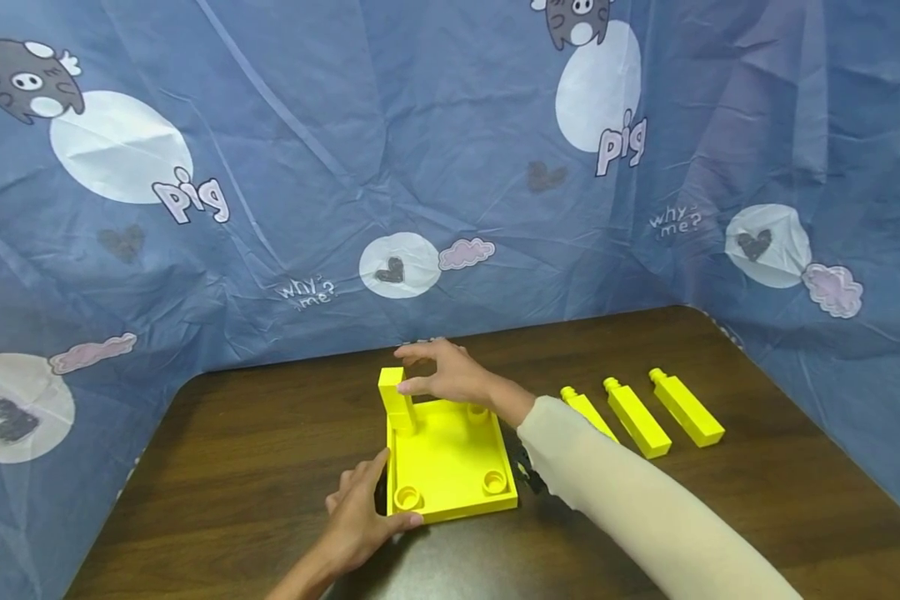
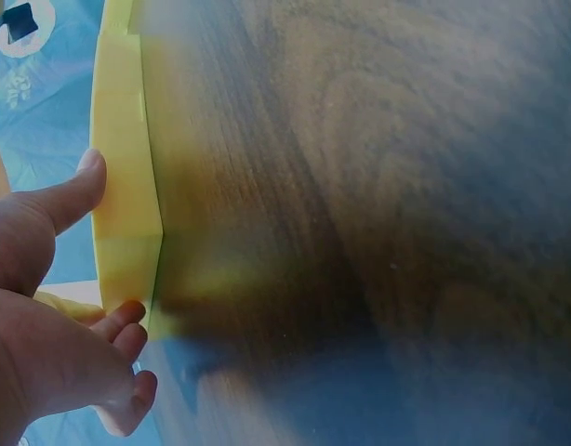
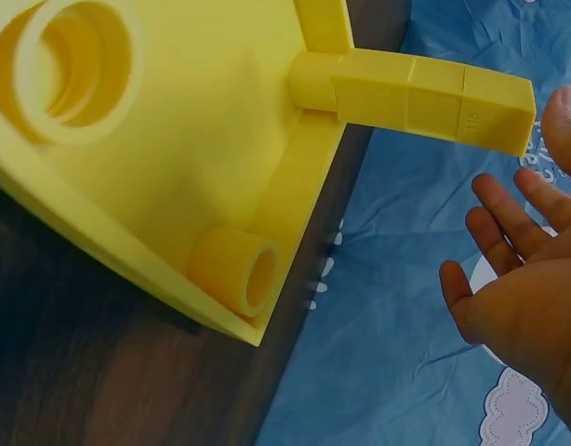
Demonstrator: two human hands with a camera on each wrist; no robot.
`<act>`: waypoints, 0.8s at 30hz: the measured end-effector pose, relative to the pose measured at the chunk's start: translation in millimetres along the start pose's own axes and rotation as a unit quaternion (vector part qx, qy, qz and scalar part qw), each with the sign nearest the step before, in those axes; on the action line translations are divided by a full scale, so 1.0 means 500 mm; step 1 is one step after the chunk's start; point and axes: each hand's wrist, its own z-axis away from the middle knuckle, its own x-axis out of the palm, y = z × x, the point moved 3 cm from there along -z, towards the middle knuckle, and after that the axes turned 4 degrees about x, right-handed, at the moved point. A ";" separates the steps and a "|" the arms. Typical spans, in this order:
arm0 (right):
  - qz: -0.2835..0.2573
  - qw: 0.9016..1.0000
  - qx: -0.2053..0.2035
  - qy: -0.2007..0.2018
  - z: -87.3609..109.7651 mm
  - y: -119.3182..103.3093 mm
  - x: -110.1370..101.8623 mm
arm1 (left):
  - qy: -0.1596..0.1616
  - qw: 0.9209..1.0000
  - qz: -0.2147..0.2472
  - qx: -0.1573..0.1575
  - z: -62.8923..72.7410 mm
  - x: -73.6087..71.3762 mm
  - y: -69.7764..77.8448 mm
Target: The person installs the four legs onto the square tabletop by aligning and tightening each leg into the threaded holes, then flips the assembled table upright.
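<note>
A yellow square toy table top [image 1: 453, 462] lies on the table with its raised rim and round corner sockets facing up. One yellow square leg [image 1: 396, 396] stands upright in its far-left socket. My left hand [image 1: 362, 510] grips the near-left corner, thumb along the front wall [image 2: 123, 139] and fingers at the left side. Beside the top of the upright leg, my right hand [image 1: 450, 375] has its fingers spread and relaxed. In the right wrist view, the thumb is right by the leg's end [image 3: 495, 111], with nothing between thumb and fingers.
Three loose yellow legs with threaded ends lie to the right: one partly behind the right sleeve [image 1: 588, 412], a middle leg [image 1: 637, 419] and an outer leg [image 1: 686, 408]. A small black object [image 1: 528, 472] shows beside the table top. A blue printed cloth [image 1: 450, 167] hangs behind the table.
</note>
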 end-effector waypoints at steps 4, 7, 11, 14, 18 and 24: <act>0.020 1.000 -0.013 0.011 0.013 0.003 -0.004 | 0.002 1.000 0.000 0.005 0.000 0.000 -0.001; 0.034 0.999 -0.018 0.015 0.027 0.007 -0.006 | 0.005 1.000 0.002 0.010 0.001 0.001 -0.001; 0.037 0.999 -0.018 0.018 0.050 0.015 -0.009 | 0.009 1.000 0.002 0.014 0.002 0.002 -0.002; 0.028 0.999 -0.026 0.020 0.067 0.022 -0.013 | 0.012 1.000 -0.001 0.016 0.003 0.001 -0.002; 0.017 0.999 -0.028 0.026 0.087 0.033 -0.022 | 0.012 1.000 0.000 0.017 0.003 0.001 -0.002; 0.021 0.999 -0.018 0.029 0.103 0.045 -0.042 | 0.011 1.000 -0.003 0.016 0.001 0.001 -0.001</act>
